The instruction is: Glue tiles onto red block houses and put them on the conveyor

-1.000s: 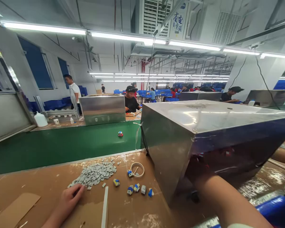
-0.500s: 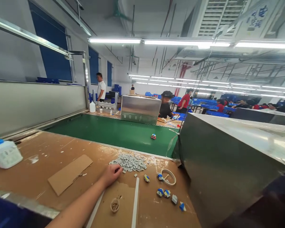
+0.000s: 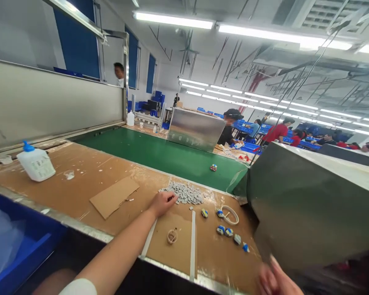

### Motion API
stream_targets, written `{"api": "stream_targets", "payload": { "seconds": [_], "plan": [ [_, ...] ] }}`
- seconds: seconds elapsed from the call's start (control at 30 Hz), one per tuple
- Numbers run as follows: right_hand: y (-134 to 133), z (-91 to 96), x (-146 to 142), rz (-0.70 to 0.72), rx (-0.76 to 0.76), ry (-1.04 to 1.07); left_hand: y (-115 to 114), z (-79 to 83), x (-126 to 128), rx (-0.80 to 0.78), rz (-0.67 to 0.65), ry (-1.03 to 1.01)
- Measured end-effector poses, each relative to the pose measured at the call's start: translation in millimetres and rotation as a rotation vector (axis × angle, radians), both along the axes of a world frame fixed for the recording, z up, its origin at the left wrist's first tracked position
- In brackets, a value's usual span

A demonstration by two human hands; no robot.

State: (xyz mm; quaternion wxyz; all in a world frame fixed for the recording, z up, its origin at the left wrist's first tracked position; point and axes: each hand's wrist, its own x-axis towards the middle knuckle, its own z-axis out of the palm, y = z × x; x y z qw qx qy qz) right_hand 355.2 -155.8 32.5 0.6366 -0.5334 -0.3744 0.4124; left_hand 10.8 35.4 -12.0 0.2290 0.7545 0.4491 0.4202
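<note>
My left hand (image 3: 162,202) rests on the brown worktop (image 3: 89,176) with its fingertips closed at the near edge of a pile of small grey pieces (image 3: 184,193). Whether it pinches a piece is hidden. My right hand (image 3: 273,279) shows at the bottom edge, just under the corner of a large steel box (image 3: 310,205), fingers partly stretched and blurred. Several small blue, yellow and white parts (image 3: 229,231) lie between the pile and the box, beside a white ring (image 3: 230,214).
A white bottle with a blue cap (image 3: 36,163) stands far left, a cardboard piece (image 3: 114,196) lies mid-table, and a blue bin (image 3: 15,250) sits below left. A green conveyor belt (image 3: 160,155) carries one small toy part (image 3: 213,167). Other people work at benches behind.
The view has swung left and back. My left hand stays at the grey pile. My right hand, earlier hidden, now shows low beneath the steel box's corner.
</note>
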Motion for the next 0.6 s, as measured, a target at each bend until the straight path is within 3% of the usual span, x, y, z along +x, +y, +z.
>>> {"api": "stream_targets", "payload": {
  "seconds": [0.1,0.2,0.3,0.43,0.6],
  "plan": [
    [60,-13.1,-57,0.092,-0.055,0.208,-6,3.2,-5,-0.019,-0.028,-0.054],
    [126,-24.0,-116,0.221,0.024,0.296,-10,2.1,-9,-0.066,-0.079,-0.101],
    [166,-33.8,-160,0.288,0.111,0.345,-11,-0.9,-7,-0.115,-0.166,-0.073],
    [176,-45.3,-190,0.410,0.097,0.323,-8,-2.8,-4,-0.096,-0.179,0.016],
    [164,-49.5,-190,0.602,0.069,0.289,-7,-0.1,-4,-0.049,-0.181,-0.002]
  ]
}}
